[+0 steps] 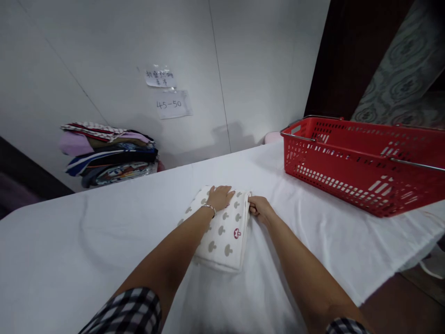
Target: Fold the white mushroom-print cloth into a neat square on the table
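Head view: left hand (219, 198) spreads over cloth (224, 239), right hand (260, 207) pinches it, red basket (347, 164) hides its floor.

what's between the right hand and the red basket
In the head view, white tablecloth lies between the right hand and the red basket.

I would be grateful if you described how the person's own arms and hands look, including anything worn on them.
The left hand and right hand wear no gloves. A thin, silvery bracelet circles the left wrist; none shows on the right. Both checked sleeves are dark and whitish, leaving the forearms bare.
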{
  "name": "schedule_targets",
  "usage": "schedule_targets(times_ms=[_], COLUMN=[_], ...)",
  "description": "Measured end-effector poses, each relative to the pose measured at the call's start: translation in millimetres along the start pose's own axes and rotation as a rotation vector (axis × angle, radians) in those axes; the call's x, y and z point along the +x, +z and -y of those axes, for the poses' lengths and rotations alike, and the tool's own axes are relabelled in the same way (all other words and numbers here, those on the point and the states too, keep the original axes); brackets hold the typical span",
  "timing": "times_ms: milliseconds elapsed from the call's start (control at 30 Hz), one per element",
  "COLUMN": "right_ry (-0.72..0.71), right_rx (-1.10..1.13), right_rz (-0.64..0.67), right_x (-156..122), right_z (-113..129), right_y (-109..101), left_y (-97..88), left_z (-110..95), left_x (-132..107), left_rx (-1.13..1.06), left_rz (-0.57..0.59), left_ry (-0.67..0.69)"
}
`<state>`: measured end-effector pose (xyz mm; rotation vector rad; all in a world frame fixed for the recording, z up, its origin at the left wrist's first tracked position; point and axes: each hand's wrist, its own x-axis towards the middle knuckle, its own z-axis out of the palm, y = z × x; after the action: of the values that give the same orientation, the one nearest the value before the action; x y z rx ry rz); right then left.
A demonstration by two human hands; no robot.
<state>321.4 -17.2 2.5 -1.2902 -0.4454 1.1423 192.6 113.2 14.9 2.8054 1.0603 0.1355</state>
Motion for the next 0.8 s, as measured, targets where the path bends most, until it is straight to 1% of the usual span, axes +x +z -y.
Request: schedule_targets(times_ms=[67,133,167,233,333,433,533,633,700,800], right_ry=[-0.004,-0.007,-0.009,-0.015,-0.029,-0.034,-0.036,-0.041,-0.042,-0.033], right_rx=[-0.005,-0.012,-0.016,-0.025,-0.045,-0.065,-0.078,-0.087,-0.097,-0.11], right_rz=[0.0,-0.007,-0.008,-0.008,-0.014,-0.027,-0.031,-0.033,-0.033,-0.023], right_x=[0,0,0,0,0,0,0,1,1,0], right_z=[0,-1,-1,-2,-3,-3,-4,-5,-5,-4], right_y=[-1,-1,-1,-1,-1,-1,-2,-2,-1,-3], left_y=[-2.1,-2.7,-2.3,0.0,2.5,-1.0,-6.3,-4.0,0.8,4.0], left_z=[-4,-9,-11,-14,-17,-19,-23,-28,-29,-28], left_x=[-4,-11,-15,-21,-23,-22,-28,-39,-43,-43], left_rx=[-0.01,-0.012,-0.015,-0.024,-0.037,-0.064,-0.089,-0.064,-0.046,-0.05], left_rz=[-0.044,-0.073,-0.062,0.001,0.059,0.092,0.052,0.012,0.023,0.054], left_ry=[0.007,0.083,0.137,0.217,0.212,0.184,0.185,0.272,0.296,0.282])
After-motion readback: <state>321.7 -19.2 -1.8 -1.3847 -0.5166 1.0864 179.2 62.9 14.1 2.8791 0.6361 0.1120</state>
